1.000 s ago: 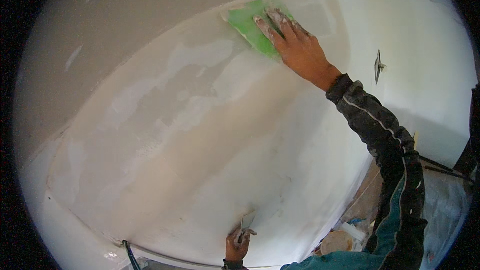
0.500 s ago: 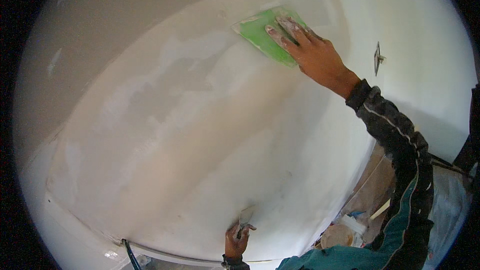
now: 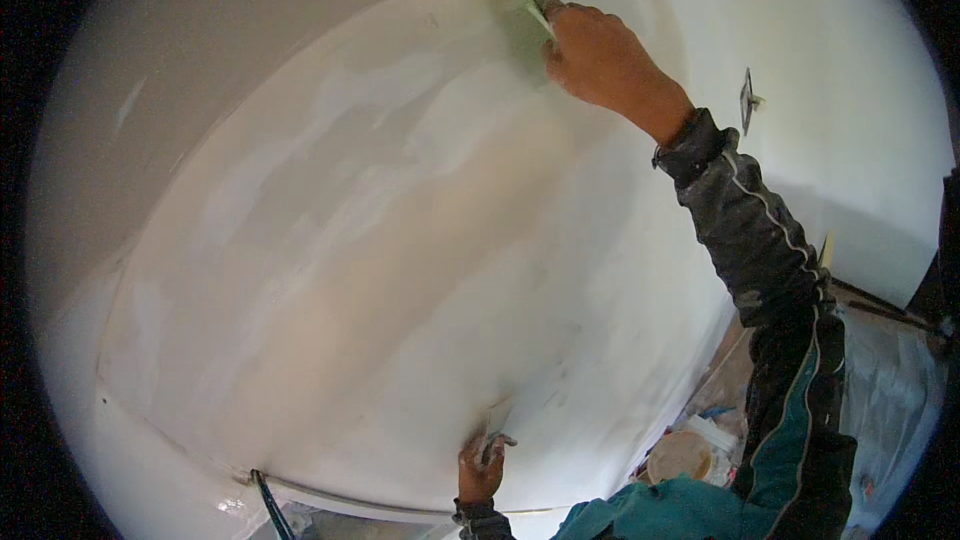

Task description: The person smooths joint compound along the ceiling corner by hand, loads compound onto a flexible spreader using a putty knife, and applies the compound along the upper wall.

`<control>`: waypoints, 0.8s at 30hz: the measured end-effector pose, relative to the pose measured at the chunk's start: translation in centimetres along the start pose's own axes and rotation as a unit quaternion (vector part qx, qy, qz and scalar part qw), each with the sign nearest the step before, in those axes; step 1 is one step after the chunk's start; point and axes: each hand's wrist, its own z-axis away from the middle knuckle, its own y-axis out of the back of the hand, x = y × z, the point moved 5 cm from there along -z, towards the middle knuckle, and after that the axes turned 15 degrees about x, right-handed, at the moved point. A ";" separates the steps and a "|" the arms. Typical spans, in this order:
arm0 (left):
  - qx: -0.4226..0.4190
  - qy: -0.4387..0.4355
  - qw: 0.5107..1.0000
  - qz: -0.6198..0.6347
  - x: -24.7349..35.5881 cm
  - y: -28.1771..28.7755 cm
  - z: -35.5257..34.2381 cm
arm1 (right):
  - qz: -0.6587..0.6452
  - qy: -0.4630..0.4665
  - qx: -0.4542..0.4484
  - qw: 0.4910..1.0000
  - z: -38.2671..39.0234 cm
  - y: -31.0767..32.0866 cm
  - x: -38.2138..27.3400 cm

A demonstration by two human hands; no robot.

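Observation:
High up on the pale, putty-smeared wall, my right hand grips a green plastic spreader. Its face is turned nearly edge-on to me, and one edge lies at or very close to the wall. A soft green tint shows on the wall beside it. My left hand, low in the middle, has its fingers closed around a small putty knife with the blade pointing up. Putty residue whitens the left fingers. Whether that blade touches the wall I cannot tell.
Right of my right forearm, a small metal fitting sticks out of the wall. Below at the right stand a round tub and clutter, beside clear plastic sheeting. A dark pole leans at the lower left.
The spreader lay flat under my spread right fingers; now it is tilted edge-on in a closed grip. The right hand has shifted slightly up and left. My left hand has barely moved.

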 end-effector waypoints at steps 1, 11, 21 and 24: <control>0.002 0.000 1.000 0.003 -0.6 -0.2 0.3 | 0.004 -0.008 -0.008 1.000 -0.5 0.4 -0.4; -0.003 0.029 0.999 0.013 -1.1 -0.7 1.4 | -0.059 0.034 0.015 0.998 -1.2 3.3 -9.7; -0.012 0.050 0.998 0.026 -1.9 -1.0 2.0 | -0.228 0.058 0.081 0.969 -1.6 5.8 -19.2; -0.024 0.056 0.994 0.087 -0.2 -2.6 1.5 | -0.252 0.062 0.069 0.963 -1.5 7.5 -20.4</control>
